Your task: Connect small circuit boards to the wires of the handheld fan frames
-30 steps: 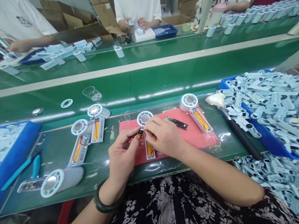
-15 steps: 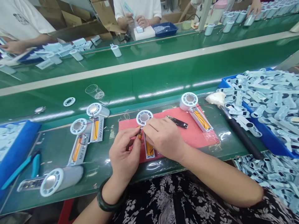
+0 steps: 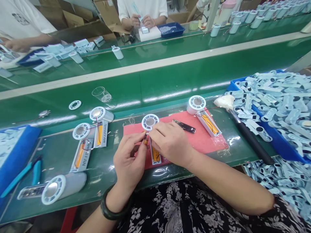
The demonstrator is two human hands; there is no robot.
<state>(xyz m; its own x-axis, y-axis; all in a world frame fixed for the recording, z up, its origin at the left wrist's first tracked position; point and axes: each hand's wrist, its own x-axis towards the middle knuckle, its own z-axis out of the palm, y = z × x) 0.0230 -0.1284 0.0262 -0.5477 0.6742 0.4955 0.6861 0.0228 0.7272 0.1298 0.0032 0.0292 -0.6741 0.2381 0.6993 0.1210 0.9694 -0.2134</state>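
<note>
My left hand (image 3: 130, 153) is closed in a pinch on a narrow dark strip with an amber patch (image 3: 145, 141), perhaps a circuit board seen edge-on. My right hand (image 3: 170, 142) meets it, fingers bent and pressed together just below the fan head (image 3: 150, 122); what its fingertips hold is hidden. Under the hands, an orange battery (image 3: 155, 154) lies in the fan's open handle. This fan rests on a pink mat (image 3: 194, 142). A black circuit board (image 3: 184, 126) lies beyond my right hand, and another open fan (image 3: 196, 104) stands at the mat's right.
More fans (image 3: 81, 132) and blue-handled cutters (image 3: 21, 178) lie left. A black-handled tool (image 3: 252, 142) lies right, beside a blue bin (image 3: 267, 132) heaped with light-blue parts. Beyond runs a green belt (image 3: 165, 81) carrying a clear cup (image 3: 102, 94). Co-workers' hands (image 3: 142, 21) are across it.
Both my hands keep nearly the same pose at the fan. The clear cup and white ring have shifted right on the near belt, while cylinders on the far belt have shifted left.
</note>
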